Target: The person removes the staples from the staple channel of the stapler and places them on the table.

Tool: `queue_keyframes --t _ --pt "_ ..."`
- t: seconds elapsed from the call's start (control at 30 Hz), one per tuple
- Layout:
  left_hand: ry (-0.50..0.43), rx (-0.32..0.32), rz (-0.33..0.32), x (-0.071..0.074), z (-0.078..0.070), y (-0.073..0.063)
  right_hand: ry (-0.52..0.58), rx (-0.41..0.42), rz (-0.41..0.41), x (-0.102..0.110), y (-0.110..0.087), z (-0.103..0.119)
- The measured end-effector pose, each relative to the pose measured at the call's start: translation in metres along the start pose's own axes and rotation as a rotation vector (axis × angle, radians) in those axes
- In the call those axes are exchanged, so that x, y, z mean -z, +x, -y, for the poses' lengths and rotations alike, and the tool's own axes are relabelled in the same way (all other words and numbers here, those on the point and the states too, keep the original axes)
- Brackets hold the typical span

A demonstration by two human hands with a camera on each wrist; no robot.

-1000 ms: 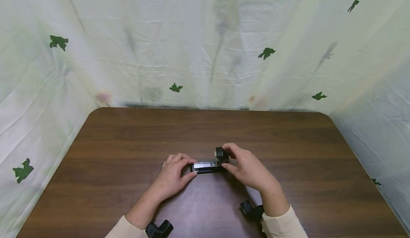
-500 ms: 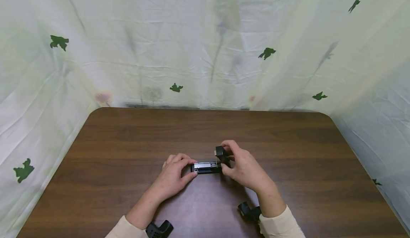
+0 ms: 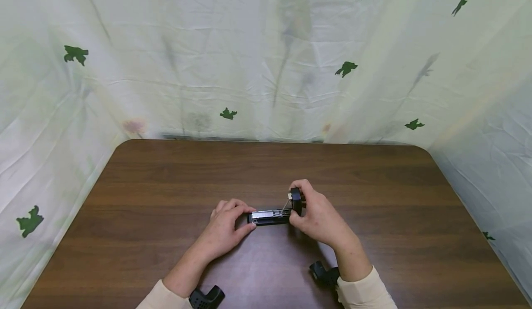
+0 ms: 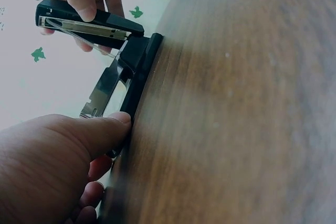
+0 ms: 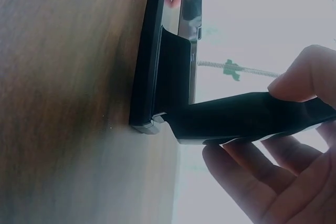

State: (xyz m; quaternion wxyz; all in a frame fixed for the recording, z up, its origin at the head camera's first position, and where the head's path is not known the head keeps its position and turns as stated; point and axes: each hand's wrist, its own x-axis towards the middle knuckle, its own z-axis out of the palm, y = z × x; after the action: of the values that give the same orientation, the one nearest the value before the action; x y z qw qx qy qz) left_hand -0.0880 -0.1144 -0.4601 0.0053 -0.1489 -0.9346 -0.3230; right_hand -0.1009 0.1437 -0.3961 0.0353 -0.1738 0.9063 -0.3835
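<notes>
A black stapler [image 3: 270,216] lies on the brown table with its top arm [image 3: 296,201] swung far up, the metal staple tray [image 4: 103,92] exposed. My left hand [image 3: 227,226] pinches the front end of the base [image 4: 143,80] between thumb and fingers. My right hand [image 3: 320,216] holds the raised top arm, thumb on one side and fingers on the other. In the right wrist view, a thin spring [image 5: 239,68] stretches from the tray toward the raised arm. The hinge [image 5: 160,119] at the back end sits close over the table.
The brown wooden table [image 3: 187,175] extends around both hands. A pale curtain [image 3: 249,45] with green leaf shapes hangs behind it and at the sides. Black wrist devices [image 3: 206,297] are worn on both wrists, beneath cream sleeves [image 3: 365,290].
My right hand has tilted the stapler's top arm farther up and back, to the right, and the spring now slants with it. The left hand and the base have stayed in place.
</notes>
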Motion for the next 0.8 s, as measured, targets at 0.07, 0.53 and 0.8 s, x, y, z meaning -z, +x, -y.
queue_keyframes --t 0.07,0.53,0.8 --pt "0.001 -0.001 0.001 0.0001 0.0000 -0.0001 0.003 -0.007 0.008 0.0006 0.0002 -0.0002" --pt "-0.001 -0.010 -0.008 0.0005 0.0002 -0.0007 0.050 -0.033 0.023 0.0059 0.0009 -0.0032" --pt "-0.006 -0.009 -0.011 -0.0001 0.0007 -0.0006 0.071 -0.071 0.017 0.0067 0.0017 -0.0031"
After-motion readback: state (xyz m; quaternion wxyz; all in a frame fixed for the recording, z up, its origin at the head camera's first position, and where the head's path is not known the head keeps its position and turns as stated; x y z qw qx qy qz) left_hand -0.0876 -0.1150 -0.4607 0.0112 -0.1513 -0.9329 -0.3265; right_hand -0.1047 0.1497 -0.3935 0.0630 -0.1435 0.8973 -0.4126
